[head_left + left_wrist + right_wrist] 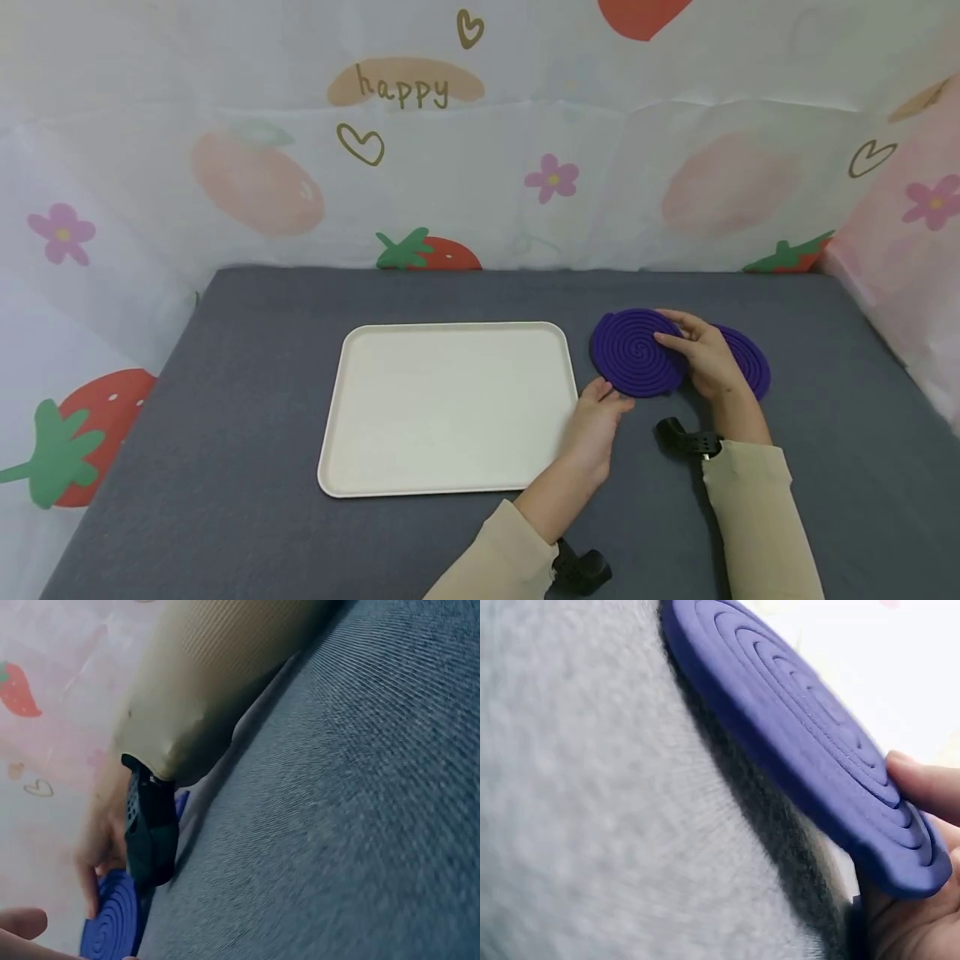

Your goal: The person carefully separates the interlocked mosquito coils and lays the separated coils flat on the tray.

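My right hand (705,358) pinches the right edge of a round purple spiral coaster (636,354), thumb on top. In the right wrist view the coaster (802,742) tilts, its near edge raised off the cloth. My left hand (588,429) reaches to the coaster's lower left edge with fingers extended; whether it touches is hard to tell. Fingers (22,926) of that hand show beside the coaster (112,919) in the left wrist view. A second purple spiral coaster (746,358) lies to the right, partly hidden behind my right hand and wrist.
A cream rectangular tray (450,408) lies left of the coasters, its right edge partly behind my left hand. Grey cloth (247,400) covers the table. A printed white curtain (480,192) hangs along the back and sides.
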`<action>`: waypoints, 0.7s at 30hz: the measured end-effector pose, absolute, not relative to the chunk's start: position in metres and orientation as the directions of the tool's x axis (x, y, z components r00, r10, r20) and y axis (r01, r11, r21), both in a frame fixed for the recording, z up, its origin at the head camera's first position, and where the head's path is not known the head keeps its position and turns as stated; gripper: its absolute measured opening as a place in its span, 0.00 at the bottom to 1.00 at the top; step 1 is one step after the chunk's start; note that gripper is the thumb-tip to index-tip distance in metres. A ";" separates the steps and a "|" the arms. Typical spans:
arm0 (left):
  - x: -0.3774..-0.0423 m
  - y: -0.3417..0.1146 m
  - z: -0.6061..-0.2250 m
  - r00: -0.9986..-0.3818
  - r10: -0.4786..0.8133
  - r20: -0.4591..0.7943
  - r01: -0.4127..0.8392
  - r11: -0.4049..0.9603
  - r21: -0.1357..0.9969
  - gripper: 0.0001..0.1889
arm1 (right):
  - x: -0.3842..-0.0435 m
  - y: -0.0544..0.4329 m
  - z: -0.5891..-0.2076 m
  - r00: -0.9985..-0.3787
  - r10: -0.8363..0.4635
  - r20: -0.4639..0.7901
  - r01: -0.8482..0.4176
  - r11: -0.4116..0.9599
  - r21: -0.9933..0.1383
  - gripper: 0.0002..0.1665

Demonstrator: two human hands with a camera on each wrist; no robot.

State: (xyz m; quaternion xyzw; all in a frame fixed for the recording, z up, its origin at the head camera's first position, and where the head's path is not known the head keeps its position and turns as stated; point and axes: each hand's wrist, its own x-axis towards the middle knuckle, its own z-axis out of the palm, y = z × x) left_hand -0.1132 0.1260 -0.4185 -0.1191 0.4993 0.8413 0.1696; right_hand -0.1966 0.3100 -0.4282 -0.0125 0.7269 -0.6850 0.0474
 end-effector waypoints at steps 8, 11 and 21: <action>-0.110 0.132 -0.421 -0.942 0.094 -0.323 -0.334 -0.383 0.861 0.32 | -0.189 0.310 -0.421 -0.992 -0.103 0.075 -0.059 -0.152 -0.987 0.20; -0.112 0.134 -0.422 -0.946 0.078 -0.315 -0.320 -0.394 0.862 0.31 | -0.188 0.307 -0.417 -0.986 -0.118 0.114 -0.097 -0.144 -0.985 0.23; -0.116 0.137 -0.431 -0.969 0.030 -0.245 -0.230 -0.463 0.856 0.25 | -0.184 0.296 -0.405 -0.959 -0.233 0.165 -0.093 -0.292 -0.952 0.23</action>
